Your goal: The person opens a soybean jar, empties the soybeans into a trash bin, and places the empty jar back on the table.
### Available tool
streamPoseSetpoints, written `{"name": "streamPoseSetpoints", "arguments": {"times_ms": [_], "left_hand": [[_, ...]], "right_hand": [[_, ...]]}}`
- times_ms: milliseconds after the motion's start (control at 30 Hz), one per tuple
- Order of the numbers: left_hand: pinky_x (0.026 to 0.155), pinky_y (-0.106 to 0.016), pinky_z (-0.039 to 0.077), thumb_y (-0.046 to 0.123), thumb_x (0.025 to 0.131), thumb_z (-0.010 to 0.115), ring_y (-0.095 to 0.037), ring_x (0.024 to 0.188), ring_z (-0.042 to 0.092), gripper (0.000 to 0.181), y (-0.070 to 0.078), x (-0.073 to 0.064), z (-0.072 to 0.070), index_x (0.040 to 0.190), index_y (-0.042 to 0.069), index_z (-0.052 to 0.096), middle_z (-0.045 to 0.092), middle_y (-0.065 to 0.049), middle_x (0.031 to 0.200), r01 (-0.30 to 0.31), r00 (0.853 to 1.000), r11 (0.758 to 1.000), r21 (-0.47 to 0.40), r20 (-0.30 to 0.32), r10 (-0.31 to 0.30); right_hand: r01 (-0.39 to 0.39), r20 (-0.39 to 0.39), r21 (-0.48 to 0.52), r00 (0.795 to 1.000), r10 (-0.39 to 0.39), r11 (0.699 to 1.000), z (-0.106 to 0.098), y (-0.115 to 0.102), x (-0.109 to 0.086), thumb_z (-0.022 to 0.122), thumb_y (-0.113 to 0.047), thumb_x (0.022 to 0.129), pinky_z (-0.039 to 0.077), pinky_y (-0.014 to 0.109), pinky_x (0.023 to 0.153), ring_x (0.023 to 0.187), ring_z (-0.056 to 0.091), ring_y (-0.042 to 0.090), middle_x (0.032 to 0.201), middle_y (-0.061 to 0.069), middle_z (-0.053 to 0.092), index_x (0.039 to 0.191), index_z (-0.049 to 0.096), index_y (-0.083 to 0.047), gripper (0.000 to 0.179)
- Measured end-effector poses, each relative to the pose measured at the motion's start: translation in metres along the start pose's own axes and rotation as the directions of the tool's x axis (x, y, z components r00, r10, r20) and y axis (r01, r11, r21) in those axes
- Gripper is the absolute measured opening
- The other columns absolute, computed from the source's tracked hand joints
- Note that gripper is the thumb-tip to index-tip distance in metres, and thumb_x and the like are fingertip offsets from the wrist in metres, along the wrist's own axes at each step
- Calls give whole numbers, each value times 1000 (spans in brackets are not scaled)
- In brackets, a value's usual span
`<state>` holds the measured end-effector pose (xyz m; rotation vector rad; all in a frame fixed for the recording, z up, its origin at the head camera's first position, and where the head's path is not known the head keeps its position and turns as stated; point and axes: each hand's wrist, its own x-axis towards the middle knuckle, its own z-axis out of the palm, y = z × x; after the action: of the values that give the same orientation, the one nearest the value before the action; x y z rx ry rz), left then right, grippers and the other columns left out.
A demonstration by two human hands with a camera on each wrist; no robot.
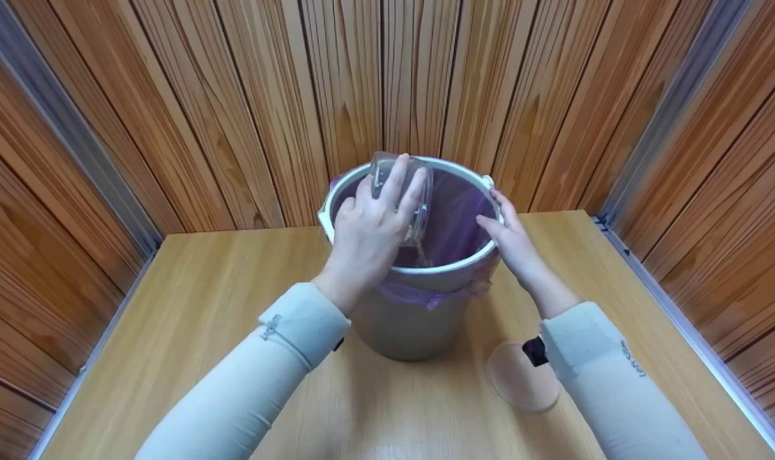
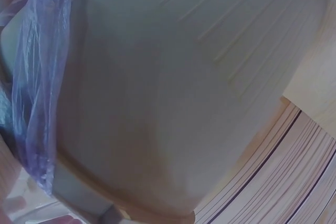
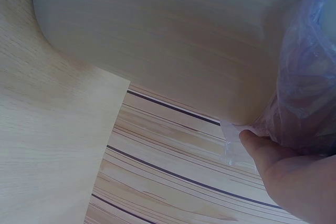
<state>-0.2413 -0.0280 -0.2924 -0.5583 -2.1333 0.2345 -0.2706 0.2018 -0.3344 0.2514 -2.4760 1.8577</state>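
Observation:
A grey bin point(image 1: 406, 329) with a pale rim stands on the table, lined with a thin purple bag point(image 1: 460, 223) folded over its edge. My left hand point(image 1: 369, 233) holds a clear plastic container point(image 1: 418, 223) tilted within the bin's mouth, the fingers spread over its side. Small bits show inside the container, too blurred to name. At the right of the rim my right hand point(image 1: 515, 239) grips the edge, thumb on the inner side and fingers outside. In the right wrist view the bag point(image 3: 310, 72) bunches beside that hand point(image 3: 299, 182).
A round translucent lid point(image 1: 522, 377) lies flat on the wooden table point(image 1: 234, 306), to the right of the bin and near my right sleeve. Wood-patterned panels point(image 1: 266, 115) rise behind the bin and on both sides, with metal strips at the corners.

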Motion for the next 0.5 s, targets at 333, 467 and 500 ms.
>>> {"name": "streamPoseSetpoints", "arguments": {"times_ms": [333, 467, 500], "left_hand": [[54, -30, 47, 12, 86, 59, -31, 100, 56, 60, 1, 0, 0, 142, 20, 36, 36, -6, 146, -15, 1000, 999, 28, -14, 16], [55, -32, 48, 10, 87, 57, -31, 102, 56, 60, 2, 0, -1, 142, 21, 35, 35, -6, 146, -27, 1000, 999, 43, -6, 28], [56, -32, 49, 11, 87, 56, -32, 103, 56, 59, 2, 0, -1, 142, 21, 35, 35, -6, 146, -30, 1000, 999, 43, -7, 31]], "right_hand": [[-2, -5, -2, 1000, 2, 1000, 0, 0, 1, 43, -23, 95, 6, 51, 112, 142, 1, 30, 155, 12, 3, 149, 9, -10, 65], [2, -3, 3, 1000, -2, 1000, 0, 0, 1, 42, -23, 95, 5, 50, 113, 142, 1, 30, 155, 12, 3, 149, 9, -10, 65], [3, -3, 4, 1000, -3, 1000, 0, 0, 1, 42, -23, 95, 5, 50, 113, 142, 2, 30, 155, 12, 3, 149, 9, -10, 65]]}}
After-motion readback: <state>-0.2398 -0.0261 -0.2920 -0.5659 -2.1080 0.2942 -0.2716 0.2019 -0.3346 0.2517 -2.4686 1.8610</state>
